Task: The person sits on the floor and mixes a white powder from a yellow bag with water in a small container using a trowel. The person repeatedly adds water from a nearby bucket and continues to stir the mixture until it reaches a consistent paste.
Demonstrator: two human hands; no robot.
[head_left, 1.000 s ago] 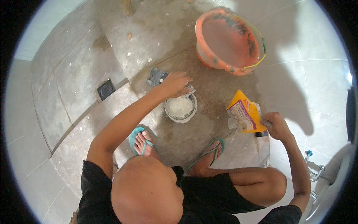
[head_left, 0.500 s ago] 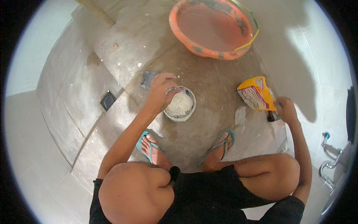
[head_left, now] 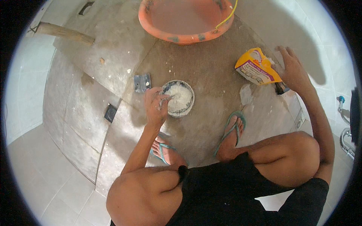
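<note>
A round tub [head_left: 191,105] of off-white powder stands on the floor before my feet. The fingers of my left hand [head_left: 155,107] are bent and closed at its left rim, with the fingertips partly hidden. Just left of the tub lies a flat grey plate [head_left: 142,83] with small holes. To the right, a yellow packet [head_left: 257,69] with a torn, crumpled top lies on the floor. Over its right end is my right hand [head_left: 295,73], fingers stretched and apart, the thumb beside the packet. A dark-bristled brush-like thing [head_left: 282,89] shows beneath the packet's lower right end.
An orange basin [head_left: 184,37] of cloudy liquid stands at the far side, a yellow cord over its rim. A wooden post [head_left: 66,33] lies far left. Nearer are a small black square [head_left: 110,112] and a pale scrap [head_left: 246,94]. Pipes [head_left: 346,141] run along the right wall.
My right hand has gone from closed at the packet's lower right end to spread above it. My left hand has shifted from the tub's upper left to its left side. The view has shifted.
</note>
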